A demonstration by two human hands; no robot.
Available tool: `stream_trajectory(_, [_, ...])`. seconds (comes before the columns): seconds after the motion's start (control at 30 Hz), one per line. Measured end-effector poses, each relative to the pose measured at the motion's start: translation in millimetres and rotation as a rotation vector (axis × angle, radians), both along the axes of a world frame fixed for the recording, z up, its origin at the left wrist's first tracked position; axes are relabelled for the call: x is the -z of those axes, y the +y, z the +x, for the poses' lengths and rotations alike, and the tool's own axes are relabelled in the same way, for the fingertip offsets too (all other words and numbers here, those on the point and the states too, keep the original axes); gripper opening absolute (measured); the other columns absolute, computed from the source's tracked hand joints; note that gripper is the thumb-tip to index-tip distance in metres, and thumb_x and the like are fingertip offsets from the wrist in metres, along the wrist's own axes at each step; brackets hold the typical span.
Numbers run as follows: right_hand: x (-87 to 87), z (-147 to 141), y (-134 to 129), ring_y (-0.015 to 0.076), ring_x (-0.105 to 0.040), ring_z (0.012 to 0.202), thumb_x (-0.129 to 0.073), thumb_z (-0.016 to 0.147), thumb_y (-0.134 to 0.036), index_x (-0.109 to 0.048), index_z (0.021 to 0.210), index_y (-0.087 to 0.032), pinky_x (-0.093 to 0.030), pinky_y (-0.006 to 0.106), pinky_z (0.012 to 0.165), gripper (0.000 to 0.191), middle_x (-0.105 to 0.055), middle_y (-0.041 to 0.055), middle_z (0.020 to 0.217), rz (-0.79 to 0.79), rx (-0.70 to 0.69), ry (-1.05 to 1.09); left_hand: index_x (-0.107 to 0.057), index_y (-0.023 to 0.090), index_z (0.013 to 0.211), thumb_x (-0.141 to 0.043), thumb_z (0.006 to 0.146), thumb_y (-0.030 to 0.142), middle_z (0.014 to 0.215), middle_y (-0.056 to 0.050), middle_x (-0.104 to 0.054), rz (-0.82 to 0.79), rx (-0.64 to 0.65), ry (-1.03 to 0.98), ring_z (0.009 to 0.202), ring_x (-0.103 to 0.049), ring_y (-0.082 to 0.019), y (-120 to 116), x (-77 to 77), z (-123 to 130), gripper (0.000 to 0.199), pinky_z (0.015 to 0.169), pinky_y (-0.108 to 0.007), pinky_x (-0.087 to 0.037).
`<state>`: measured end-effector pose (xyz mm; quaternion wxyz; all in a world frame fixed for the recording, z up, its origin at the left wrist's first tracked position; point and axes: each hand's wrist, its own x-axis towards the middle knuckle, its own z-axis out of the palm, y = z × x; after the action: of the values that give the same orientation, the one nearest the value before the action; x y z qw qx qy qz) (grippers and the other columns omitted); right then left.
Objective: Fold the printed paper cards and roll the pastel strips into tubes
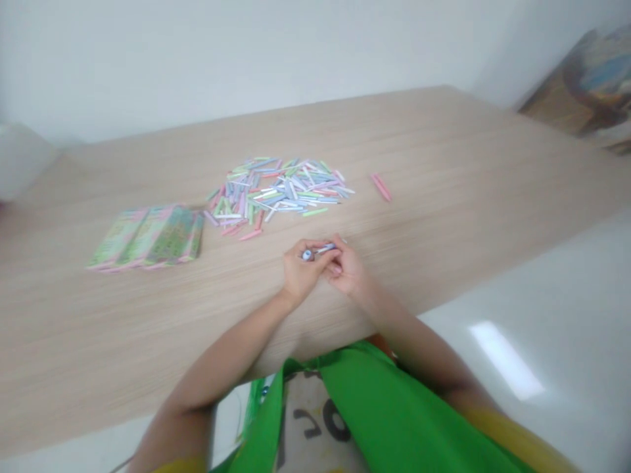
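Note:
My hands are close together over the near part of the table. My left hand [300, 270] is closed around a pale blue pen piece [307, 255], whose round end faces up. My right hand [349, 270] meets it, fingers closed on a slim blue-white pen piece [325, 247]. The fingers overlap, and whether the two pieces are joined cannot be made out. Beyond the hands lies a loose pile of pastel pen pieces [290, 190] in blue, green, pink, purple and white.
Several green-and-pink printed packets [148, 236] overlap left of the pile. Two pink pen pieces [381, 187] lie apart on the right. The wooden table [434, 151] meets a white wall behind. A brown object with blue on it [591, 85] stands at the far right.

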<state>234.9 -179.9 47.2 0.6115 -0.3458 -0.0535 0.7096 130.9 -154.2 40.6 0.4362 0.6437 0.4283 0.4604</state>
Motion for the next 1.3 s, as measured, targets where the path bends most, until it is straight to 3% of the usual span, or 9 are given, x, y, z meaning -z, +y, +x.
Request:
stream_trajectory(0.1, [0.4, 3, 8, 0.0043, -0.018, 0.030, -0.048, 0.096, -0.058, -0.043, 0.070, -0.021, -0.017, 0.017, 0.031, 0.046, -0.031, -0.0127, 0.039, -0.071, 0.085, -0.030, -0.067, 0.016, 0.103, -0.082, 0.068, 0.045, 0.067, 0.001, -0.065, 0.069, 0.018, 0.134, 0.053, -0.053, -0.010, 7, 7.6, -13, 0.048, 0.051, -0.022, -0.037])
stream_trajectory(0.2, [3.3, 3, 21, 0.0041, -0.027, 0.032, -0.045, 0.097, -0.060, -0.041, 0.072, -0.021, -0.017, 0.016, 0.032, 0.046, -0.037, -0.0115, 0.043, -0.130, 0.200, -0.079, -0.061, 0.015, 0.111, -0.066, 0.079, 0.037, 0.060, 0.004, -0.057, 0.138, 0.073, 0.315, 0.053, -0.051, -0.013, 16, 17.9, -27, 0.038, 0.055, -0.025, -0.036])
stream_trajectory(0.37, [19.6, -2, 44, 0.0053, -0.036, 0.033, -0.038, 0.096, -0.066, -0.039, 0.071, -0.022, -0.016, 0.018, 0.034, 0.051, -0.041, -0.0094, 0.042, -0.203, 0.387, -0.261, -0.046, 0.013, 0.121, -0.049, 0.080, 0.025, 0.066, 0.002, -0.054, 0.167, 0.152, 0.554, 0.059, -0.053, -0.019, 29, 30.0, -35, 0.043, 0.062, -0.030, -0.038])
stream_trajectory(0.53, [34.6, -6, 50, 0.0056, -0.031, 0.032, -0.045, 0.092, -0.069, -0.035, 0.066, -0.024, -0.020, 0.020, 0.034, 0.053, -0.033, -0.0109, 0.042, -0.082, 0.422, -0.400, -0.049, 0.018, 0.107, -0.039, 0.094, 0.039, 0.084, -0.004, -0.061, 0.154, 0.464, 0.559, 0.075, -0.058, -0.020, 49, 25.9, -44, 0.026, 0.073, -0.033, -0.044])
stream_trajectory(0.63, [39.1, -7, 49, 0.0049, -0.026, 0.033, -0.048, 0.092, -0.065, -0.031, 0.062, -0.024, -0.020, 0.021, 0.034, 0.054, -0.030, -0.0109, 0.043, -0.060, 0.429, -0.475, -0.052, 0.019, 0.097, -0.030, 0.100, 0.050, 0.083, -0.004, -0.061, 0.129, 0.649, 0.460, 0.078, -0.057, -0.019, 59, 22.6, -49, 0.038, 0.076, -0.031, -0.044])
stream_trajectory(0.73, [42.4, -9, 49, 0.0051, -0.026, 0.033, -0.048, 0.094, -0.061, -0.030, 0.061, -0.024, -0.019, 0.021, 0.034, 0.053, -0.029, -0.0102, 0.044, -0.044, 0.432, -0.534, -0.054, 0.018, 0.088, -0.026, 0.101, 0.055, 0.081, -0.005, -0.060, 0.145, 0.755, 0.427, 0.077, -0.055, -0.017, 65, 21.7, -52, 0.048, 0.076, -0.030, -0.044])
stream_trajectory(0.9, [47.1, -10, 49, 0.0050, -0.025, 0.034, -0.048, 0.095, -0.057, -0.029, 0.060, -0.024, -0.020, 0.020, 0.033, 0.052, -0.030, -0.0098, 0.044, -0.045, 0.439, -0.582, -0.059, 0.017, 0.096, -0.026, 0.103, 0.051, 0.087, -0.005, -0.063, 0.230, 0.828, 0.517, 0.079, -0.056, -0.016, 64, 19.1, -53, 0.047, 0.077, -0.028, -0.043])
stream_trajectory(1.07, [49.8, -10, 47, 0.0053, -0.027, 0.034, -0.046, 0.098, -0.049, -0.031, 0.059, -0.024, -0.020, 0.021, 0.033, 0.049, -0.030, -0.0090, 0.044, -0.058, 0.449, -0.583, -0.060, 0.017, 0.099, -0.027, 0.103, 0.050, 0.083, -0.004, -0.063, 0.259, 0.823, 0.598, 0.075, -0.056, -0.016, 62, 18.5, -54, 0.047, 0.074, -0.026, -0.042])
stream_trajectory(1.3, [52.0, -10, 48, 0.0053, -0.030, 0.035, -0.046, 0.098, -0.048, -0.031, 0.061, -0.024, -0.021, 0.020, 0.034, 0.047, -0.031, -0.0091, 0.045, -0.076, 0.463, -0.570, -0.059, 0.017, 0.090, -0.031, 0.102, 0.052, 0.080, -0.004, -0.061, 0.195, 0.844, 0.513, 0.073, -0.054, -0.015, 62, 19.3, -54, 0.047, 0.072, -0.026, -0.042])
